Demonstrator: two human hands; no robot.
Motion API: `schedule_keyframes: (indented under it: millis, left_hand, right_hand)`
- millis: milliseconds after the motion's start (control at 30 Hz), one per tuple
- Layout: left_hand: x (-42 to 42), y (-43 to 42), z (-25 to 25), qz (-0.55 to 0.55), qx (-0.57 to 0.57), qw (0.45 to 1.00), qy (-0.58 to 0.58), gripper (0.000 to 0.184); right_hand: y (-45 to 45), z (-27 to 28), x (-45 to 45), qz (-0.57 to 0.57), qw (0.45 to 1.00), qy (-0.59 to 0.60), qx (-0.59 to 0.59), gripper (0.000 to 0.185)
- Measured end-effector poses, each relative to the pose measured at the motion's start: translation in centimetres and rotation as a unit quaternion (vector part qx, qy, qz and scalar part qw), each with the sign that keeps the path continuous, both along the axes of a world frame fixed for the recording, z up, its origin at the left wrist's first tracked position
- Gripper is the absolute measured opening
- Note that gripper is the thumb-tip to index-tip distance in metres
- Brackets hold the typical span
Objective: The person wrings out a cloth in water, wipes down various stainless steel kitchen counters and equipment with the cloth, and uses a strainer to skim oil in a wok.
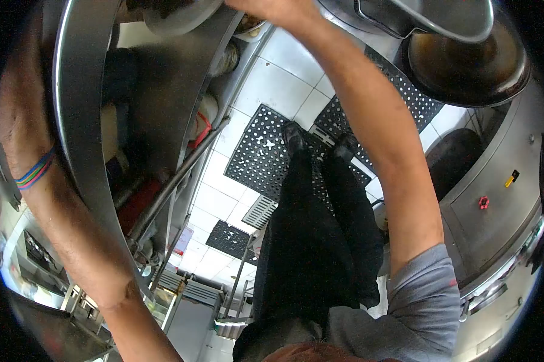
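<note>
My left hand (19,114) is in shadow at the far left, beside the bright rim of a steel counter (79,78). A band of coloured cords circles that wrist; its fingers are lost in the dark edge. My right hand (269,7) reaches to the top edge of the view, where its fingers are cut off. Just left of it is a smooth, pale grey round bowl or lid (184,17), partly out of view; I cannot tell whether the hand touches it. Below the right hand sits a white container (252,33) with brown pieces inside.
At upper right are a steel pot (459,15) and a dark wok (468,60). A steel stove front with a red knob (484,203) and a yellow-handled knob (512,178) curves along the right. Perforated black mats (254,148) lie on white floor tiles. A pipe (181,172) runs under the counter.
</note>
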State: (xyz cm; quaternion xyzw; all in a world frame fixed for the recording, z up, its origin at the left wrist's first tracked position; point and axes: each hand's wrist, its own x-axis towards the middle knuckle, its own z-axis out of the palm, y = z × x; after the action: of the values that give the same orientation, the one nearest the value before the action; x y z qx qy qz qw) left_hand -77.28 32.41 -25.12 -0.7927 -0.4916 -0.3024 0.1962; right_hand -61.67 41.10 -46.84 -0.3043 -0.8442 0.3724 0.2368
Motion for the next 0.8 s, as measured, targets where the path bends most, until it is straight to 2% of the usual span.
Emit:
schedule_keyframes:
  millis: [100,133,233,333,433,533,633,733,800]
  left_hand:
    - [0.3,0.1,0.2,-0.003,-0.001,1.0,0.003,0.029]
    - [0.4,0.2,0.2,-0.005,-0.002,1.0,0.003,0.029]
    - [0.5,0.4,0.1,-0.009,0.0,1.0,0.001,0.029]
    - [0.4,0.5,0.1,-0.01,0.003,1.0,0.0,0.028]
    - [0.3,0.5,0.0,-0.01,0.005,1.0,-0.006,0.028]
    - [0.3,0.6,0.1,-0.01,0.005,1.0,-0.008,0.027]
    - [0.2,0.7,0.0,-0.01,0.005,1.0,-0.01,0.027]
    - [0.1,0.8,-0.2,-0.01,0.003,1.0,-0.013,0.027]
    - [0.1,0.9,-0.1,-0.009,0.004,1.0,-0.013,0.026]
  right_hand:
    - [-1.5,-3.1,-2.3,0.01,0.973,0.126,0.195,0.019]
    - [-2.0,-3.8,-3.3,-0.01,0.97,0.15,0.19,0.032]
    - [-2.6,-4.2,-4.4,-0.049,0.955,0.152,0.248,0.038]
    - [-1.9,-3.8,-5.5,0.024,0.986,0.027,0.161,0.043]
    - [-2.0,-3.8,-5.9,0.008,0.986,0.021,0.167,0.039]
    - [-1.9,-3.5,-6.2,0.013,0.994,0.021,0.108,0.034]
    - [-2.3,-4.0,-6.3,-0.017,0.985,0.069,0.159,0.03]
    - [-2.3,-3.2,-6.4,-0.004,0.986,0.013,0.169,0.028]
    - [-2.2,-3.2,-6.8,-0.018,0.98,0.02,0.196,0.027]
